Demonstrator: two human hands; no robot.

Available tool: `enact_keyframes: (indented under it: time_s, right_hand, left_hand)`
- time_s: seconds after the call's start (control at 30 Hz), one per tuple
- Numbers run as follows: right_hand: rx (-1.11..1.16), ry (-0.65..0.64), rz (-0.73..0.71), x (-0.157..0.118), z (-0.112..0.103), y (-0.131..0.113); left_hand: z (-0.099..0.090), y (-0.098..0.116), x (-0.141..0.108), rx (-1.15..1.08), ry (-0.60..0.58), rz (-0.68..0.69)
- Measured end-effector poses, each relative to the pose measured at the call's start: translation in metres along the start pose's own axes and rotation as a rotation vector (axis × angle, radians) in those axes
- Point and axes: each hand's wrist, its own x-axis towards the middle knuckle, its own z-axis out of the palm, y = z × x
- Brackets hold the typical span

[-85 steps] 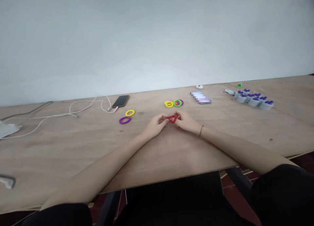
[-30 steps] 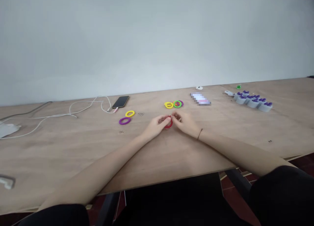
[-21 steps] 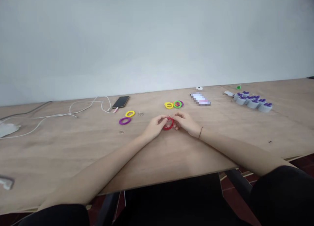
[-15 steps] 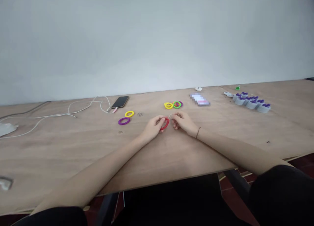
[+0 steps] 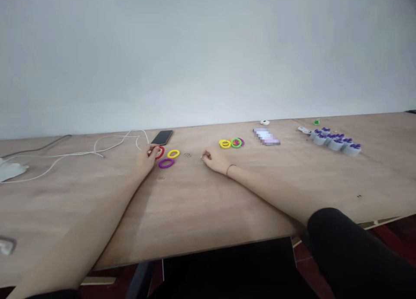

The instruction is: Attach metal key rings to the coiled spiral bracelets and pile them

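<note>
My left hand (image 5: 148, 157) pinches a red spiral coil bracelet (image 5: 160, 153) at the left of the loose pieces. Just right of it lie a yellow coil bracelet (image 5: 173, 154) and a purple coil bracelet (image 5: 166, 163). Small metal key rings (image 5: 187, 155) rest on the table between my two hands. My right hand (image 5: 213, 159) is closed on a metal key ring (image 5: 202, 157), of which only a bit shows at the fingertips. Behind the right hand sits a cluster of coil bracelets (image 5: 236, 143) in yellow, green, purple and orange-red.
A dark phone (image 5: 162, 137) and white cables (image 5: 113, 145) lie at back left. A second phone (image 5: 266, 136) with a lit screen is right of centre. Several grey rolls with purple tops (image 5: 337, 144) stand at the right, by a white object (image 5: 304, 130).
My left hand has carried the red coil bracelet leftward to beside the yellow and purple ones. My right hand has moved left with the key ring, away from the bracelet.
</note>
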Motion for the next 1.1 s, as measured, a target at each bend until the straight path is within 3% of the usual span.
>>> enact_keyframes:
  time_s: [0.13, 0.27, 0.4, 0.67, 0.77, 0.9, 1.0, 1.1]
  right_hand:
    - [-0.162, -0.003, -0.029, 0.022, 0.021, -0.01]
    - [-0.238, -0.009, -0.04, 0.032, 0.032, -0.02]
    - [-0.246, -0.05, -0.011, 0.039, 0.037, -0.025]
    - [-0.102, -0.012, -0.001, 0.041, 0.037, -0.018]
    - [-0.079, 0.045, -0.08, 0.029, 0.024, -0.007]
    - [-0.175, 0.059, -0.159, 0.001, -0.016, 0.021]
    - [-0.22, 0.171, -0.067, -0.021, -0.056, 0.05]
    - [-0.241, 0.274, 0.153, -0.036, -0.089, 0.078]
  left_hand:
    - [0.01, -0.006, 0.005, 0.048, 0.02, -0.048]
    - [0.02, -0.011, 0.013, 0.108, -0.078, 0.006]
    - [0.023, -0.013, 0.013, 0.159, -0.066, 0.061]
    - [0.022, 0.017, -0.005, 0.165, -0.045, 0.214]
    - [0.022, 0.034, -0.014, 0.177, 0.031, 0.284]
    - [0.03, 0.059, -0.027, 0.157, -0.059, 0.441]
    - [0.04, 0.079, -0.034, 0.147, -0.15, 0.508]
    - [0.052, 0.099, -0.036, 0.109, -0.232, 0.555]
